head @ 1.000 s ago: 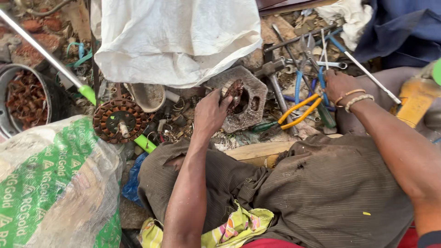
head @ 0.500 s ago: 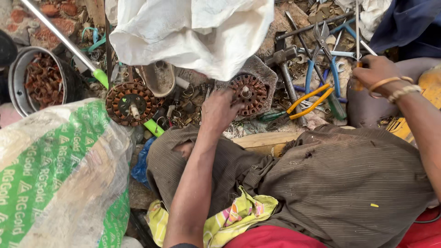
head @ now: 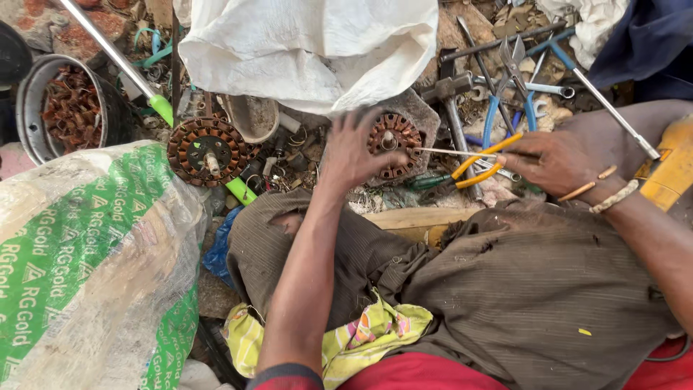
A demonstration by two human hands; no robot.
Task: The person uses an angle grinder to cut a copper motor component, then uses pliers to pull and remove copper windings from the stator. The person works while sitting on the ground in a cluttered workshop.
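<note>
A round motor stator with copper windings (head: 393, 144) sits in a grey housing on the ground ahead of my knees. My left hand (head: 354, 148) hovers at its left side with fingers spread, holding nothing. My right hand (head: 552, 162) is closed on a thin metal rod (head: 455, 152) whose tip points left at the stator. Yellow-handled pliers (head: 480, 165) lie just under the rod.
A second, larger stator (head: 206, 152) lies to the left. A metal bucket of copper scrap (head: 68, 108) stands far left. A white sack (head: 310, 50) hangs behind, and a green-and-white sack (head: 86, 253) is at near left. Blue-handled tools and wrenches (head: 505, 79) are scattered at the back right, with a wooden block (head: 419, 217) by my knees.
My left hand has let go of the stator and spread its fingers. My right hand has come down from the tool pile holding the thin rod, pointing it at the stator.
</note>
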